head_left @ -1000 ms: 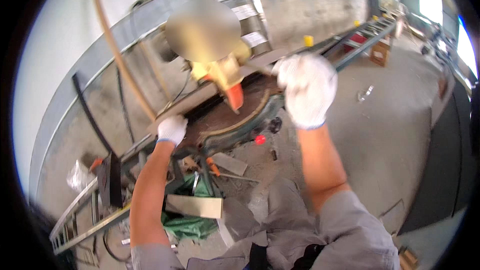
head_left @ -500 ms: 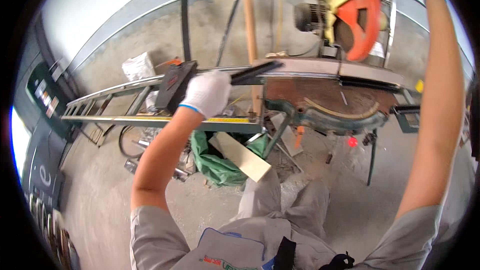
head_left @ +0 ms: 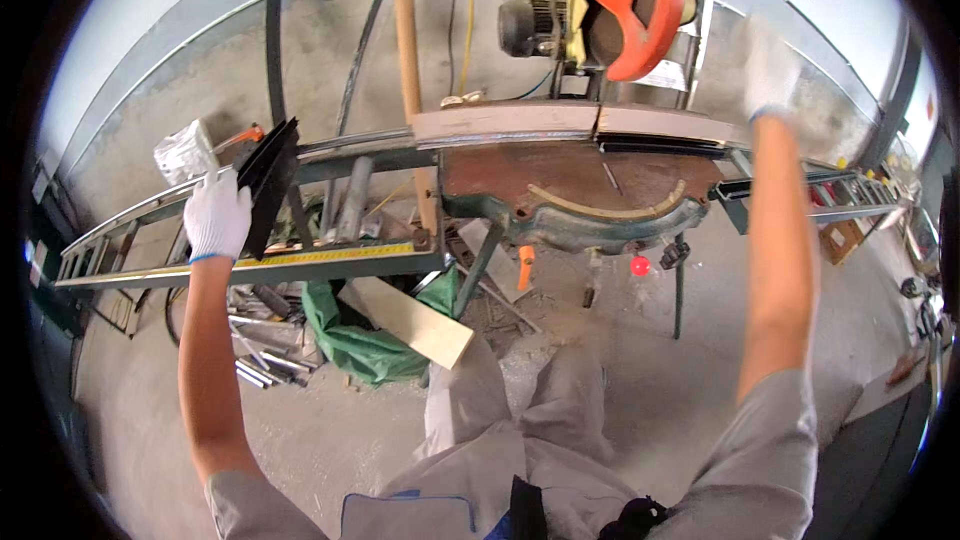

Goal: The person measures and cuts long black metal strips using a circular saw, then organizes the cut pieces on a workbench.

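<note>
My left hand, in a white knit glove, is closed against the edge of a black metal profile at the left of the bench; one finger points up along it. The profile is tilted over the ladder-like side rail, partly hidden by the hand. My right hand, also gloved, is raised at the right of the saw, its fingers smeared by motion. Nearest to it is the cut-off saw, with its orange blade guard and motor, above the brown saw table. A second black profile lies along the fence.
A yellow measuring tape runs along the left rail. Below it are a green sack with a pale board and metal offcuts. A wooden post stands behind. Another rail extends right.
The view has turned right. My left hand has carried black profile material leftward, away from the saw table. My right hand has come down from beside the saw's handle.
</note>
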Tool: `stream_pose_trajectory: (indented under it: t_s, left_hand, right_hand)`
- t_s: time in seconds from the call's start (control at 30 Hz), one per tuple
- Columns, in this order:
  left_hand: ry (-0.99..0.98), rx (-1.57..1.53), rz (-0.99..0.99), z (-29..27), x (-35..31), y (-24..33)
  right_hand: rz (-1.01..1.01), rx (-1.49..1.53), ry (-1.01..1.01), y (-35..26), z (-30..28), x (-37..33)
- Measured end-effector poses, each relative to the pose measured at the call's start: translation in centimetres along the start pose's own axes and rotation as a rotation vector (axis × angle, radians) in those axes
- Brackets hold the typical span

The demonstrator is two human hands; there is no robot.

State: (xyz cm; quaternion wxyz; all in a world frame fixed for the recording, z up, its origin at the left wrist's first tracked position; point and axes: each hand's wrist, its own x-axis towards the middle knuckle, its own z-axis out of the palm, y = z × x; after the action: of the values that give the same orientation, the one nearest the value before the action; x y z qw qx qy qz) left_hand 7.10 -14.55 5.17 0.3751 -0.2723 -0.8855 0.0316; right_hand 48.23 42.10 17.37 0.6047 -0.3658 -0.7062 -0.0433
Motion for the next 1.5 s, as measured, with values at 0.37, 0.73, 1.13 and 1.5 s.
stream_pose_trajectory:
  t_s: [0.37,0.73,1.13,1.5]
  left_hand:
    - [-0.03,-0.207,0.033,1.5,0.9,-1.0]
    - [-0.092,-0.047,0.006,1.0,0.8,-1.1]
    - [-0.013,-0.097,0.036,1.3,0.8,0.3]
    - [-0.039,-0.178,0.03,2.9,1.2,-1.0]
  right_hand:
    - [-0.336,-0.291,-0.821,5.6,6.6,-14.9]
    - [-0.779,0.032,-0.847,-11.4,8.9,-21.0]
    - [-0.539,0.004,-0.761,-16.7,13.2,-24.8]
    - [-0.516,0.023,-0.757,-16.9,13.4,-24.7]
